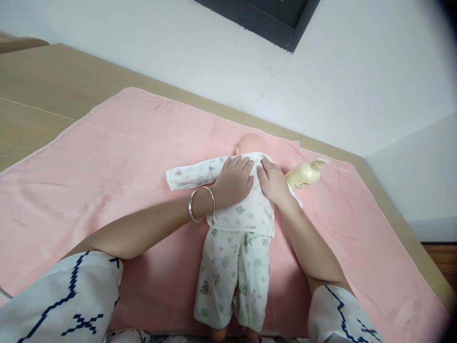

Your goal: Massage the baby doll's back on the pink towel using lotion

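A baby doll (235, 228) in white printed pyjamas lies lengthwise on a pink towel (107, 166), its bare head (251, 143) toward the wall. My left hand (233, 180), with a silver bangle on the wrist, lies flat with fingers stretched out on the doll's upper chest. My right hand (273, 181) rests flat beside it on the doll's right shoulder, fingers extended. Neither hand holds anything. One doll sleeve (194, 174) stretches out to the left.
A cream pump bottle (306, 174) lies on the towel just right of my right hand. The towel covers a light wooden tabletop (43, 90) that meets a white wall. A dark frame (271, 19) hangs above.
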Demonstrator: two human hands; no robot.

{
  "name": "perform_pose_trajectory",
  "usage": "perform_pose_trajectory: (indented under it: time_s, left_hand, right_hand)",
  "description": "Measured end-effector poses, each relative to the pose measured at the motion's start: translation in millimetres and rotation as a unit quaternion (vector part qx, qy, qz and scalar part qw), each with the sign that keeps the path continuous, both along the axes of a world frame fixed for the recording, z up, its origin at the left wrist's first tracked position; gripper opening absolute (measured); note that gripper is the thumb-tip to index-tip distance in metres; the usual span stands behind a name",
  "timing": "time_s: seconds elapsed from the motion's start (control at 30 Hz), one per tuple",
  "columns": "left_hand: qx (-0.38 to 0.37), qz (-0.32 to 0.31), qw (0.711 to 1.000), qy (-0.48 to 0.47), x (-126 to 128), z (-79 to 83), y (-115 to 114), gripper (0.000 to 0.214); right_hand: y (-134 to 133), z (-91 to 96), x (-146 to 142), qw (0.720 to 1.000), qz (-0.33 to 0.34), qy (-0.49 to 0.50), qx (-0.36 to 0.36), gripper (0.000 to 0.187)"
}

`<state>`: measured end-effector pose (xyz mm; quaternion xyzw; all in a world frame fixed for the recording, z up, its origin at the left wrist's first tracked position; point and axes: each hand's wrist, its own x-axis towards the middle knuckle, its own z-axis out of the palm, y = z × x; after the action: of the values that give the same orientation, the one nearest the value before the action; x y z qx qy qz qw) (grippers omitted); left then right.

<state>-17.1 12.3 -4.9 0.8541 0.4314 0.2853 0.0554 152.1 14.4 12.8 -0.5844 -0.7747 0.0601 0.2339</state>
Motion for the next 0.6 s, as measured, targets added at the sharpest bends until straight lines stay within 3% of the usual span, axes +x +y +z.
perform_pose_trajectory:
  time_s: [0.1, 0.37, 0.6]
  left_hand:
    - [-0.003, 0.006, 1.000, 0.003, 2, -0.4, -3, 0.048]
    - [-0.024, 0.014, 1.000, 0.010, -7, -2.6, 32, 0.027]
    - [0.001, 0.030, 0.999, -0.016, -2, -9.5, 20, 0.039]
  right_hand:
    - [3, -1.7, 3, 1.000, -0.006, -0.011, 0.000, 0.036]
    - [-31, 3.6, -20, 0.998, 0.048, -0.034, 0.017, 0.051]
    - [1, -5.9, 1, 0.999, 0.028, 0.018, 0.016, 0.048]
